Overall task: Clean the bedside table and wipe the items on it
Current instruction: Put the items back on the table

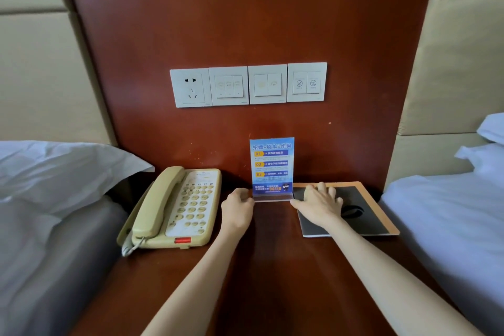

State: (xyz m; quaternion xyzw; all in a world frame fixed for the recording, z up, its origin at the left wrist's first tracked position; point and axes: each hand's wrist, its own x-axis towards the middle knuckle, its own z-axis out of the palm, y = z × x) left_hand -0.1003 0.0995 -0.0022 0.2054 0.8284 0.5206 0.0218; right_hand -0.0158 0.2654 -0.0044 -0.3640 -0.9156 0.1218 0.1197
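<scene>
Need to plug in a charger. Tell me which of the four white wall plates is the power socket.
The leftmost plate, above the telephone. It alone has pin holes; the other three plates to its right carry only rocker switches.

hands [237, 206] flanking sign stand [272, 169], bedside table [272, 267]

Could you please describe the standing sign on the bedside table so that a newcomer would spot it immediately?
On the dark wooden bedside table between two beds, look at the back edge, below the wall switches. The blue sign stands upright in a clear acrylic holder, between the beige telephone and a flat black folder; it alone stands upright.
</scene>
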